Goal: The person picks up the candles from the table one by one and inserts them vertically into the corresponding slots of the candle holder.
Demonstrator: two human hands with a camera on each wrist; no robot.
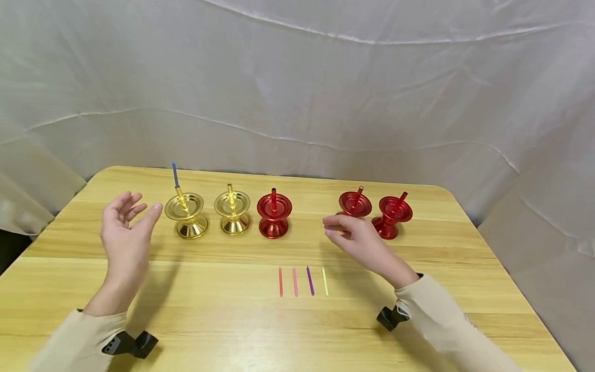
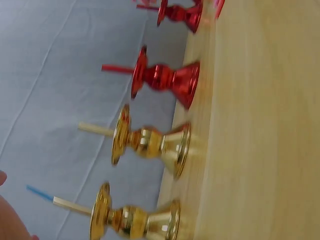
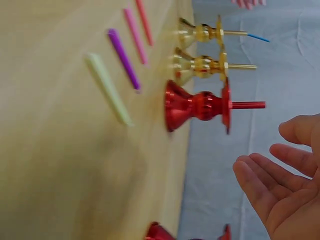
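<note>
1. Central red candleholder [image 1: 274,213], the landmark: stood upright on the wood-grain table [image 1: 214,320], its dish pierced by a vertical tube.
2. Inner gold candleholder [image 1: 234,209]: placed just left of the landmark. Outer gold candleholder [image 1: 188,214]: placed farther left of the landmark; its tube is fitted with a thin blue candle [image 1: 175,174], held upright.
3. Inner red candleholder [image 1: 355,206] and outer red candleholder [image 1: 392,212]: set to the right of the landmark, across a wider gap; the former is partly hidden in the head view.
4. Red candle [image 1: 281,281], pink candle [image 1: 295,281], purple candle [image 1: 310,280] and yellow candle [image 1: 325,281]: laid flat in a row, in front of the landmark and extending to its right.
5. Left hand [image 1: 125,235]: raised well to the left of the landmark, beyond the outer gold candleholder; the thumb is spread from the loosely bent fingers, and nothing is held.
6. Right hand [image 1: 360,237]: raised to the right of the landmark, near the inner red candleholder; the fingers are kept close together, the thumb apart, and nothing is gripped.
7. Pale curtain [image 1: 297,93]: hung behind the landmark.
</note>
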